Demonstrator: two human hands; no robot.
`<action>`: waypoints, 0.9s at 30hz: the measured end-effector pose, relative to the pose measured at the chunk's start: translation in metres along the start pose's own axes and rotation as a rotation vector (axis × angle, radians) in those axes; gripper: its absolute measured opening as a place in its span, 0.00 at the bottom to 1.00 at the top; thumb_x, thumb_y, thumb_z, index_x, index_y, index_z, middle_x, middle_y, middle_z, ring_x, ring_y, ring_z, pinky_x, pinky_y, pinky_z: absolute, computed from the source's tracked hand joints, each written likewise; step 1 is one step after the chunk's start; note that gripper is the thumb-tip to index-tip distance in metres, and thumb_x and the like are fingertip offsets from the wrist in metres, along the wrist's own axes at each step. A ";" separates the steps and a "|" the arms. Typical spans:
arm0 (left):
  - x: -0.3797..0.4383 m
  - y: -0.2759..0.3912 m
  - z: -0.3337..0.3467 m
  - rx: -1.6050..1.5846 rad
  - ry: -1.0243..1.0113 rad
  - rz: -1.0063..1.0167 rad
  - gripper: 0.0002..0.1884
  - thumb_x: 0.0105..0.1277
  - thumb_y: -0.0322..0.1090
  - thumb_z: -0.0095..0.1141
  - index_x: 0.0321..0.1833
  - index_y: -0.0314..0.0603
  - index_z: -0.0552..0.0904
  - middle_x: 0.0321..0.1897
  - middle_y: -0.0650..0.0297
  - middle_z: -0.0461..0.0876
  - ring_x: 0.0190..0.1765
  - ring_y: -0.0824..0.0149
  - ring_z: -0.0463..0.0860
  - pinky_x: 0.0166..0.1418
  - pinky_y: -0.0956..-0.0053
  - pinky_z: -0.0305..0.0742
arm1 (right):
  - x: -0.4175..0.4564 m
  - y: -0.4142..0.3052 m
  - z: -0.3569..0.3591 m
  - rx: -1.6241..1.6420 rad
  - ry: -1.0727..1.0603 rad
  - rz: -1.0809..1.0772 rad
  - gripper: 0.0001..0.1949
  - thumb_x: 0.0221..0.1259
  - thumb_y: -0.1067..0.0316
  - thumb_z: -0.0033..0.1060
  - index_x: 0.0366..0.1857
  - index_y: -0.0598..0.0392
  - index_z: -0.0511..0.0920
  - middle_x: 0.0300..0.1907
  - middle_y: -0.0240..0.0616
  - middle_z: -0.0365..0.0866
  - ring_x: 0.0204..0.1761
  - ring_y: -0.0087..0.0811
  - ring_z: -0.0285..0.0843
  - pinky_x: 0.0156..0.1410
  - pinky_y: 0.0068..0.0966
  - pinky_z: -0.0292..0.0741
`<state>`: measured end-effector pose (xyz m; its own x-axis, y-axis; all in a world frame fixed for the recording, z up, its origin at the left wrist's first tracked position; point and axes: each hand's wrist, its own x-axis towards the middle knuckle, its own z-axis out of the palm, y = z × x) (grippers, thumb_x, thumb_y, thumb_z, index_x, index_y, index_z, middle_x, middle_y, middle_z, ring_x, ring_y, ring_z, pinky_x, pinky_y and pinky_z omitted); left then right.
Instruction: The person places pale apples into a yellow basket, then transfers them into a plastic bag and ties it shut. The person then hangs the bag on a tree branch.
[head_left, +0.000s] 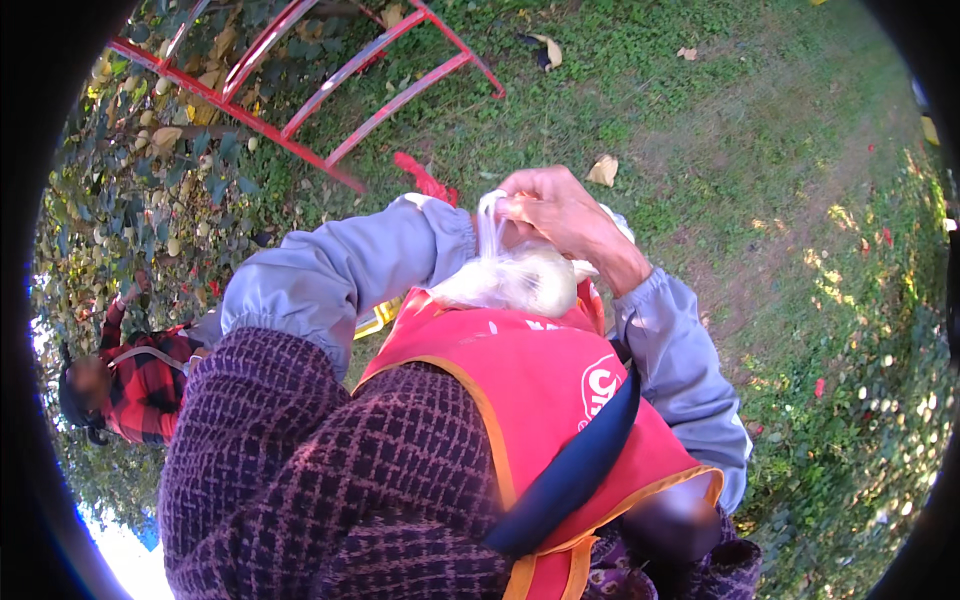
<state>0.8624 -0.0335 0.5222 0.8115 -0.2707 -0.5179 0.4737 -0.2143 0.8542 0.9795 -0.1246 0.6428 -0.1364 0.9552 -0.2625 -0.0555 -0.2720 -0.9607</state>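
A translucent white plastic bag (480, 281) hangs against the front of my red apron (517, 352). A pale rounded shape (550, 283) shows at its right side; I cannot tell what it is. My right hand (562, 206) pinches the gathered, stretched top of the bag between thumb and fingers. Only a small part of my left hand (511, 234) is visible, behind the stretched plastic and below the right fingers. Its grip is hidden. Both forearms wear grey sleeve covers with elastic cuffs.
A red metal ladder (300, 112) stands at the upper left beside leafy plants bearing pale round fruit (174, 246). Red cloth-like material (426, 178) lies near my left cuff. Another person in a checked shirt (146, 390) is at the left. Grass (675, 165) covers the ground.
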 end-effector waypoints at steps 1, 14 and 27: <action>0.010 0.009 -0.004 0.002 0.000 0.002 0.17 0.69 0.41 0.54 0.52 0.35 0.78 0.40 0.63 0.81 0.46 0.68 0.80 0.48 0.72 0.74 | -0.010 -0.009 -0.014 0.021 0.013 0.066 0.09 0.62 0.65 0.57 0.36 0.61 0.80 0.23 0.28 0.75 0.24 0.16 0.69 0.28 0.16 0.65; 0.168 0.105 -0.110 0.102 -0.085 0.049 0.16 0.68 0.40 0.54 0.51 0.35 0.78 0.40 0.63 0.81 0.45 0.69 0.80 0.46 0.72 0.74 | -0.038 -0.026 -0.200 0.240 0.120 0.045 0.05 0.63 0.66 0.58 0.31 0.53 0.79 0.25 0.24 0.76 0.27 0.14 0.71 0.32 0.12 0.67; 0.379 0.201 -0.299 -0.003 -0.056 0.102 0.15 0.67 0.40 0.55 0.50 0.36 0.78 0.39 0.63 0.80 0.44 0.69 0.79 0.45 0.73 0.74 | 0.034 -0.057 -0.450 -0.539 0.186 -0.451 0.12 0.50 0.72 0.63 0.40 0.58 0.81 0.32 0.45 0.81 0.34 0.45 0.81 0.42 0.38 0.75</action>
<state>1.3677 0.1015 0.5112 0.8352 -0.3430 -0.4299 0.3906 -0.1803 0.9027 1.4234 -0.0242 0.6476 -0.0426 0.9778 0.2050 0.4352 0.2029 -0.8772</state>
